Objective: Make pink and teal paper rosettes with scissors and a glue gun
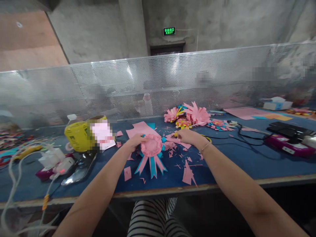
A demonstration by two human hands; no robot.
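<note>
A round paper rosette [151,145] with a ruffled pink face and pink and blue notched tails rests over the blue tabletop. My left hand [136,141] pinches its left edge. Just right of the rosette, my right hand [188,136] is closed around what looks like a yellow glue gun [175,134], largely covered by the fingers. A pale rod shows above that hand, and a black cord leads off to the right. Behind the rosette lies a pink paper sheet [140,128]. Pink paper scraps [188,173] are scattered under and around my right hand.
Finished-looking paper flowers [195,115] are heaped at the back. On the left stand a yellow tape roll [78,136], a phone [80,167] and a power strip [58,166]. A purple power strip [283,144] sits on the right. A perforated metal screen [148,82] borders the table.
</note>
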